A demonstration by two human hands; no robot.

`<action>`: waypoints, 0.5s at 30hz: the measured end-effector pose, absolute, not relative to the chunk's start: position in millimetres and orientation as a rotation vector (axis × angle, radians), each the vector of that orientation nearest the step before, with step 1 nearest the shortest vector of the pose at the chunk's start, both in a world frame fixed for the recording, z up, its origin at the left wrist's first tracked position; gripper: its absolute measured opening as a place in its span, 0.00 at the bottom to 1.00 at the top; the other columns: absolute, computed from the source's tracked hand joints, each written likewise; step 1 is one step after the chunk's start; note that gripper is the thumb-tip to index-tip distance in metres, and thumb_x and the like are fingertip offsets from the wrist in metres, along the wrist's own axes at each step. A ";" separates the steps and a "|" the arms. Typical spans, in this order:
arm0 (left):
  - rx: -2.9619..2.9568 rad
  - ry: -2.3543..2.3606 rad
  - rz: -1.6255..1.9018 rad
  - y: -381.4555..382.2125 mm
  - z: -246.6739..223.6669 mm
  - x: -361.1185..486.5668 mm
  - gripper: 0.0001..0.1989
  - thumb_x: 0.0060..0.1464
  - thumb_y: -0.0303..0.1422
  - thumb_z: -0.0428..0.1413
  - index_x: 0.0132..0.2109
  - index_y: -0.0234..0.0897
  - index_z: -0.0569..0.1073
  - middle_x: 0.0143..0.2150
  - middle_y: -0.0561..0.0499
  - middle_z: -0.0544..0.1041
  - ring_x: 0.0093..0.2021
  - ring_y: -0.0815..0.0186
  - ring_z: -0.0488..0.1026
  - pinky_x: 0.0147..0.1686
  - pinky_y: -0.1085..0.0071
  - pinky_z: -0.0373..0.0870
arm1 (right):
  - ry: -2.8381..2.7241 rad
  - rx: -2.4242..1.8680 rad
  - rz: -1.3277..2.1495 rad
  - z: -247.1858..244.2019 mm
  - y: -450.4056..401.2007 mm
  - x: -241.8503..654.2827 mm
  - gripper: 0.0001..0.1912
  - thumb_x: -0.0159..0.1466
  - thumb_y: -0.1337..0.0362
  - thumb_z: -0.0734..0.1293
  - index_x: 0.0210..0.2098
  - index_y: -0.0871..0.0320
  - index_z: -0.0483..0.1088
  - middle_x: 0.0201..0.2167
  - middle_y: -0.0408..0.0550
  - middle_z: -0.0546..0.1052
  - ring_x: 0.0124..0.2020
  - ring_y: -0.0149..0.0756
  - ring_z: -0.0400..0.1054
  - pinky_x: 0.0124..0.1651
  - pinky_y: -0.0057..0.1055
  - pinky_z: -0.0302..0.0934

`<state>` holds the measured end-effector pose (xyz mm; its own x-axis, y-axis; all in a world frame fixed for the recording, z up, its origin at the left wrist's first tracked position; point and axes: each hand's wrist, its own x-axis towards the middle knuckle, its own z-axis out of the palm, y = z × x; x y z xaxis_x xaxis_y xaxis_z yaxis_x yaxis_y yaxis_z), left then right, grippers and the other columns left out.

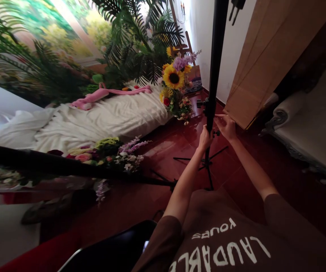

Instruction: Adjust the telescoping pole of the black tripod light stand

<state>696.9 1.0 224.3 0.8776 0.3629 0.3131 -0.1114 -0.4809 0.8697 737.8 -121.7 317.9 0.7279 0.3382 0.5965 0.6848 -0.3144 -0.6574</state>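
Presently, the tripod stand (216,66) on the red floor (164,147) is clasped by the left hand (205,139); beside it, the right hand (227,127) is held with fingers parted. Slippage could be caused by a loosened knob (216,133).

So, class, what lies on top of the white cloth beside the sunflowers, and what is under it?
A long pink toy lies on the white cloth, with small orange and red items behind it. Whatever the cloth covers is hidden.
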 end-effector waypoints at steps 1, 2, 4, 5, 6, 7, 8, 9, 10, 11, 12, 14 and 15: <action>2.001 0.182 0.569 0.9 224.8 696.4 0.17 0.63 0.40 0.51 0.54 0.36 0.62 0.45 0.38 0.77 0.43 0.57 0.77 0.43 0.65 0.71 | -0.784 -1.929 -0.410 313.9 -128.2 734.8 0.20 0.69 0.46 0.61 0.47 0.51 0.76 0.46 0.49 0.79 0.49 0.41 0.72 0.56 0.40 0.64; 2.002 0.179 0.570 0.8 225.4 695.9 0.17 0.63 0.40 0.51 0.54 0.36 0.62 0.46 0.38 0.76 0.44 0.58 0.77 0.43 0.65 0.71 | -0.787 -1.944 -0.382 309.0 -135.2 731.7 0.19 0.69 0.47 0.61 0.47 0.51 0.76 0.46 0.49 0.79 0.49 0.41 0.71 0.56 0.40 0.64; 2.001 0.172 0.573 0.6 226.5 695.3 0.16 0.64 0.40 0.51 0.54 0.36 0.62 0.46 0.39 0.76 0.44 0.58 0.77 0.43 0.65 0.71 | -0.804 -1.988 -0.315 295.6 -149.9 725.3 0.19 0.68 0.48 0.63 0.48 0.51 0.76 0.47 0.50 0.79 0.51 0.43 0.70 0.58 0.42 0.62; 1.998 0.172 0.571 0.5 226.9 695.2 0.16 0.63 0.40 0.51 0.54 0.36 0.62 0.46 0.39 0.76 0.44 0.58 0.77 0.43 0.66 0.70 | -0.819 -2.016 -0.277 287.5 -156.7 722.3 0.19 0.66 0.48 0.65 0.49 0.52 0.75 0.48 0.51 0.78 0.52 0.45 0.69 0.59 0.44 0.62; 1.993 0.177 0.566 0.3 227.1 695.3 0.17 0.63 0.40 0.51 0.54 0.36 0.62 0.46 0.39 0.77 0.44 0.58 0.77 0.43 0.66 0.70 | -0.834 -2.045 -0.240 279.2 -162.7 719.7 0.21 0.65 0.47 0.66 0.51 0.52 0.74 0.49 0.52 0.78 0.53 0.46 0.69 0.59 0.46 0.61; 1.988 0.185 0.560 0.2 227.1 695.5 0.17 0.63 0.40 0.51 0.54 0.36 0.63 0.45 0.40 0.77 0.43 0.58 0.77 0.42 0.66 0.70 | -0.845 -2.074 -0.207 271.2 -167.4 717.6 0.24 0.63 0.46 0.68 0.53 0.52 0.73 0.51 0.52 0.77 0.54 0.47 0.68 0.60 0.47 0.60; 1.983 0.192 0.555 0.1 227.0 695.8 0.17 0.63 0.40 0.52 0.54 0.36 0.63 0.45 0.40 0.77 0.43 0.58 0.77 0.42 0.66 0.70 | -0.847 -2.100 -0.181 264.0 -170.7 716.3 0.26 0.62 0.46 0.68 0.55 0.52 0.72 0.52 0.52 0.76 0.54 0.48 0.67 0.61 0.48 0.59; 1.978 0.194 0.553 0.0 226.9 696.1 0.17 0.63 0.40 0.52 0.54 0.36 0.63 0.44 0.40 0.77 0.43 0.58 0.77 0.42 0.66 0.71 | -0.839 -2.120 -0.166 258.2 -172.6 715.7 0.28 0.62 0.45 0.68 0.56 0.51 0.71 0.53 0.52 0.76 0.54 0.48 0.67 0.61 0.48 0.59; 1.976 0.189 0.554 -0.1 226.6 696.3 0.17 0.63 0.40 0.52 0.54 0.36 0.63 0.44 0.40 0.77 0.43 0.59 0.77 0.42 0.66 0.71 | -0.823 -2.133 -0.157 253.7 -173.1 715.9 0.28 0.63 0.44 0.67 0.57 0.51 0.70 0.54 0.52 0.76 0.54 0.48 0.67 0.61 0.48 0.59; 1.976 0.182 0.560 0.0 226.4 696.5 0.17 0.63 0.40 0.52 0.54 0.36 0.63 0.45 0.40 0.77 0.43 0.59 0.77 0.43 0.66 0.71 | -0.800 -2.139 -0.153 250.7 -172.4 716.9 0.27 0.64 0.43 0.66 0.56 0.50 0.71 0.53 0.52 0.76 0.54 0.47 0.67 0.60 0.47 0.60; 1.976 0.174 0.567 0.1 226.2 696.6 0.16 0.63 0.40 0.51 0.54 0.36 0.63 0.45 0.40 0.77 0.44 0.58 0.77 0.43 0.66 0.71 | -0.770 -2.140 -0.153 248.8 -170.8 718.6 0.26 0.64 0.42 0.64 0.55 0.50 0.71 0.52 0.52 0.76 0.53 0.46 0.68 0.58 0.46 0.61; 1.977 0.164 0.577 0.5 225.8 696.7 0.16 0.64 0.40 0.51 0.54 0.36 0.63 0.46 0.40 0.77 0.44 0.58 0.77 0.44 0.66 0.71 | -0.701 -2.137 -0.154 247.1 -165.3 723.4 0.24 0.65 0.41 0.62 0.49 0.50 0.75 0.48 0.52 0.78 0.49 0.45 0.70 0.54 0.42 0.64; 1.974 0.163 0.574 0.7 225.6 696.7 0.16 0.64 0.40 0.51 0.54 0.37 0.62 0.46 0.40 0.77 0.44 0.58 0.77 0.43 0.66 0.71 | -0.664 -2.137 -0.143 246.8 -161.7 726.3 0.24 0.66 0.40 0.61 0.44 0.51 0.76 0.44 0.51 0.79 0.46 0.44 0.71 0.51 0.39 0.65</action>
